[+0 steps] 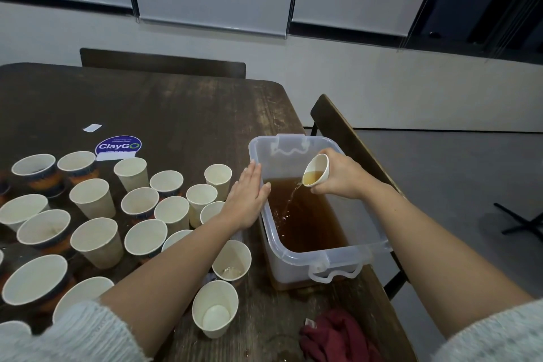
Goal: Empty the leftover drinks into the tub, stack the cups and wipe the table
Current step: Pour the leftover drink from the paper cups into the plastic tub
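While the right hand (pixel 338 176) grips a small white paper cup (pixel 316 170) with fingers curled round its base, the cup is tipped on its side above the clear rectangular plastic tub (pixel 296 257), and a thin amber stream (pixel 292 197) falls from its rim into the brown liquid (pixel 308 220) already pooled there. The left hand (pixel 249 200) lies flat with fingers straight and together, pressed against the tub's left wall at about nine o'clock from the pour, holding nothing. The tub stands near the right edge of the dark worn wooden table (pixel 176 109). A crowd of upright white paper cups (pixel 138 206) fills the table at nine o'clock from the tub. A crumpled dark red cloth (pixel 338 335) lies at six o'clock, near the table's near edge. A round blue sticker (pixel 118 145) sits at ten o'clock.
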`<state>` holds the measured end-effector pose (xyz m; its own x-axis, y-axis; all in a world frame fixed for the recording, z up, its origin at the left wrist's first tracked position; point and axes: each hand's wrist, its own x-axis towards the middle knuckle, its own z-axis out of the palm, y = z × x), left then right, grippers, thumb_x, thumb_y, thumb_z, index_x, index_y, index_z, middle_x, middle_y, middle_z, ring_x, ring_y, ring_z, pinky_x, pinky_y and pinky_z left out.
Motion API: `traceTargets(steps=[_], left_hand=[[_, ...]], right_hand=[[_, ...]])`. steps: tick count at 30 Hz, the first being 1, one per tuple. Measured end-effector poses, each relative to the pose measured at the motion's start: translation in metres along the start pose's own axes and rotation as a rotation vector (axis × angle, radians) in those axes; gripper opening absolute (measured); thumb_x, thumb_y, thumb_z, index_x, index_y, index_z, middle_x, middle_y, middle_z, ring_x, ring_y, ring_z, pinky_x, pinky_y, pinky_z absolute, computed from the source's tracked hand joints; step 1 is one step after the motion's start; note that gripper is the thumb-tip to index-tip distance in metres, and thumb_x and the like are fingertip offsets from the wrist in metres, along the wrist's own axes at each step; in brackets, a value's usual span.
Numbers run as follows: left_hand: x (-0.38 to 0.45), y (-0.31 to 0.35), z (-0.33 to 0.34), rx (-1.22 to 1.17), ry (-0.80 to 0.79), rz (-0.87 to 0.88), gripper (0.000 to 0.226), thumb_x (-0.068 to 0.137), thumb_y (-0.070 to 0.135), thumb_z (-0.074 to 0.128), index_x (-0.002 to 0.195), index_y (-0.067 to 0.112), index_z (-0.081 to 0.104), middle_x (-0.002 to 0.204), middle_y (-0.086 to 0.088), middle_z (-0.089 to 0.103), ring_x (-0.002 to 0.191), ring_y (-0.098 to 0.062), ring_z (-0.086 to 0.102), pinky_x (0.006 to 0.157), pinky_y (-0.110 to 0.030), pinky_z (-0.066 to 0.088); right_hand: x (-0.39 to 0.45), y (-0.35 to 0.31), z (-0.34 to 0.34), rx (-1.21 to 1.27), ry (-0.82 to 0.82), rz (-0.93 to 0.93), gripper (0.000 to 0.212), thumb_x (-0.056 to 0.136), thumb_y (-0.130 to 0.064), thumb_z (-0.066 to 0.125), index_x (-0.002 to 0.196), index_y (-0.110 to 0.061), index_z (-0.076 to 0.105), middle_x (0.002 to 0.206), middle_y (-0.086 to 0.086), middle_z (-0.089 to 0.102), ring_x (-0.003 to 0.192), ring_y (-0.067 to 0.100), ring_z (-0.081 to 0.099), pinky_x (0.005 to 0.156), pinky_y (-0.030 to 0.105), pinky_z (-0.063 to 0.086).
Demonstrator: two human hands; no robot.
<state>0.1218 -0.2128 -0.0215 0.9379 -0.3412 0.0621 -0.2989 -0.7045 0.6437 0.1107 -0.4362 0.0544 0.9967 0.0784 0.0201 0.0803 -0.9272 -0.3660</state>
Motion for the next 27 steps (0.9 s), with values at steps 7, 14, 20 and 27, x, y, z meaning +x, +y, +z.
traceTargets(steps=[7,14,20,27], left_hand=[[0.0001,-0.0003,0.0000,0.000,0.002,0.001,0.057,0.105,0.036,0.025,0.154,0.016,0.003,0.162,-0.001,-0.003,0.149,-0.015,-0.002,0.121,-0.041,0.008],[-0.0005,0.0001,0.0002,-0.010,0.011,0.005,0.057,0.105,0.036,0.025,0.154,0.016,0.003,0.162,-0.001,-0.002,0.149,-0.015,-0.001,0.121,-0.040,0.008],[-0.0004,-0.0006,0.0004,-0.008,0.012,0.007,0.058,0.105,0.036,0.024,0.155,0.016,0.003,0.162,-0.001,-0.002,0.149,-0.015,-0.001,0.121,-0.040,0.008],[-0.0008,-0.0003,0.0004,-0.008,0.007,0.004,0.057,0.105,0.036,0.024,0.154,0.016,0.002,0.162,-0.001,-0.003,0.149,-0.015,-0.002,0.121,-0.040,0.007]], right_hand=[[0.0009,-0.0014,-0.0030,-0.023,-0.008,0.007,0.071,0.069,-0.036,0.083,0.125,-0.026,0.041,0.112,-0.006,0.050,0.104,0.017,0.051,0.093,0.048,0.048],[0.0017,-0.0021,-0.0050,-0.059,-0.019,-0.001,0.070,0.069,-0.038,0.081,0.125,-0.027,0.039,0.112,-0.005,0.052,0.104,0.018,0.051,0.094,0.046,0.045],[-0.0001,-0.0036,-0.0056,-0.063,-0.018,-0.011,0.069,0.070,-0.036,0.081,0.125,-0.027,0.039,0.111,-0.006,0.051,0.105,0.017,0.050,0.094,0.044,0.043],[-0.0003,-0.0067,-0.0078,-0.093,-0.019,-0.020,0.070,0.071,-0.036,0.081,0.127,-0.025,0.040,0.109,-0.007,0.050,0.104,0.017,0.050,0.095,0.043,0.039]])
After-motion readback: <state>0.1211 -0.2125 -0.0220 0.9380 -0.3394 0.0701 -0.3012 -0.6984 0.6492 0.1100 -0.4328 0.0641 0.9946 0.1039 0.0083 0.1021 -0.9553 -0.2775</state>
